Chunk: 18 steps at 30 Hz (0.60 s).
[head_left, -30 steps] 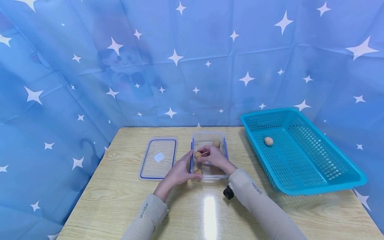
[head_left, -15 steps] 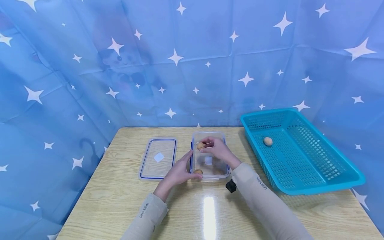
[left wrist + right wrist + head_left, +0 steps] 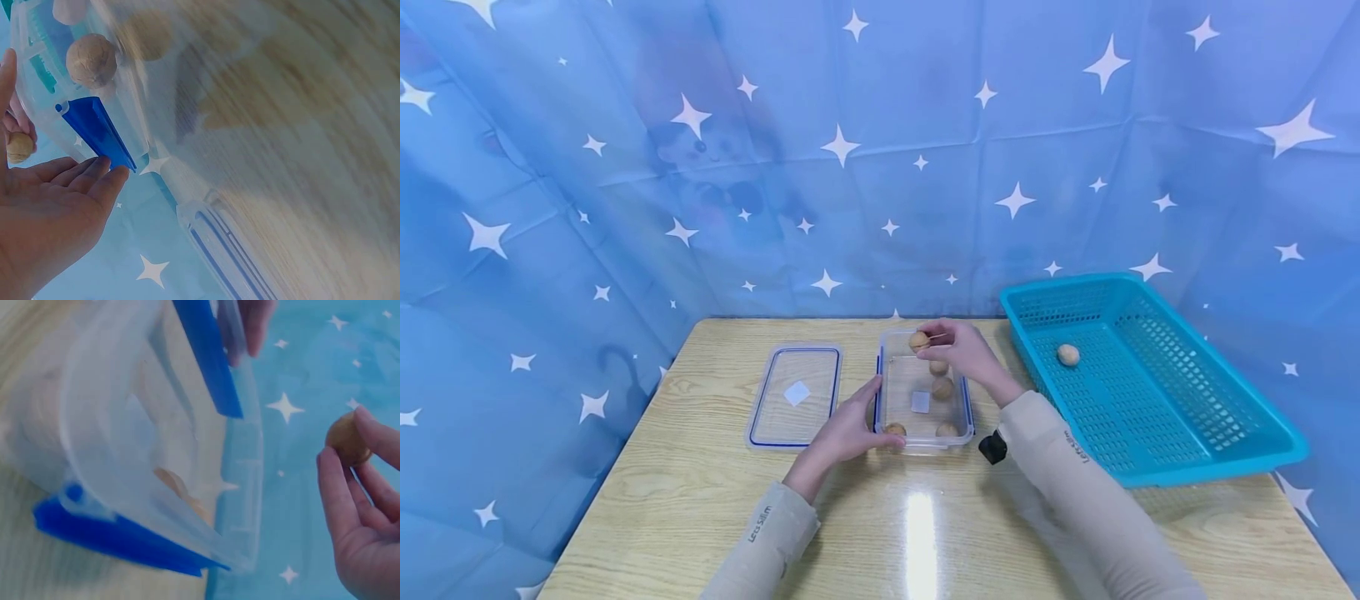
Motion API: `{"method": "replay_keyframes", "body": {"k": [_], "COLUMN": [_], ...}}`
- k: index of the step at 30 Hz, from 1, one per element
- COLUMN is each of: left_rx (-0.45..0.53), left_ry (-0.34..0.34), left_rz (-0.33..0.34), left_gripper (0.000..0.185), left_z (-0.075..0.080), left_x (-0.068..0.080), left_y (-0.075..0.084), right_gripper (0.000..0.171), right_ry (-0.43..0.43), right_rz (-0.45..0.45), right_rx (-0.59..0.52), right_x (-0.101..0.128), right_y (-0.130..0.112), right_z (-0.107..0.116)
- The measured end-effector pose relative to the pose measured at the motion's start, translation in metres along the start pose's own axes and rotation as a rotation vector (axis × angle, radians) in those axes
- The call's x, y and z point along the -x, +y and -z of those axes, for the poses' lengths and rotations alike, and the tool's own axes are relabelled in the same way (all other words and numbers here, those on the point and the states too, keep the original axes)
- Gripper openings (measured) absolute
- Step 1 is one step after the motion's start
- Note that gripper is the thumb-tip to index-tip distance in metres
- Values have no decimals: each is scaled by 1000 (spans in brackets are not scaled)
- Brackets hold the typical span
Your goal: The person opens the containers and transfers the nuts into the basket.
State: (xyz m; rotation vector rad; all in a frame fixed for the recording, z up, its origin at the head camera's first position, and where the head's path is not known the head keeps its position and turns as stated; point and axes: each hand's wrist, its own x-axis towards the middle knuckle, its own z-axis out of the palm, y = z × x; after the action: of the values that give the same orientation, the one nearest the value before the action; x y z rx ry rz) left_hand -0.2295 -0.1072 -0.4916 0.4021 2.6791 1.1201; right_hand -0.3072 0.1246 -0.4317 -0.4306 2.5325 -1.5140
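Clear plastic box [image 3: 925, 400] sits open at mid-table, long axis running near to far. Inside: four walnuts [image 3: 942, 387], two toward the far half, two at the near corners, plus a small white square on the floor of the box. Its lid [image 3: 795, 397] lies flat just left of the box, same near-to-far axis, a white label at its centre.

Teal basket [image 3: 1150, 375] stands at the right side of the table, long axis angled from far-left to near-right; one walnut [image 3: 1068, 355] lies in its far part.

Right hand [image 3: 958, 348] is raised over the far end of the box, fingertips pinching a walnut [image 3: 919, 340] clear of the box floor. The nut looks roundish; its long axis cannot be told.

Left hand [image 3: 848, 429] rests with straight fingers against the near-left wall of the box, holding nothing.
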Motion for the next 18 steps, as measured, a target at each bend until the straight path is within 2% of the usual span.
{"method": "replay_keyframes", "body": {"k": [11,18], "left_rx": [-3,-10], "left_ry": [2,2], "left_rz": [4,1], "left_gripper": [112,111], "left_z": [0,0], "left_x": [1,1], "left_y": [2,2], "right_gripper": [43,46], "right_ry": [39,74], "right_rz": [26,-19], "right_rx": [-22,-11], "right_x": [2,7], "right_y": [-9,-9], "right_z": [40,63]}}
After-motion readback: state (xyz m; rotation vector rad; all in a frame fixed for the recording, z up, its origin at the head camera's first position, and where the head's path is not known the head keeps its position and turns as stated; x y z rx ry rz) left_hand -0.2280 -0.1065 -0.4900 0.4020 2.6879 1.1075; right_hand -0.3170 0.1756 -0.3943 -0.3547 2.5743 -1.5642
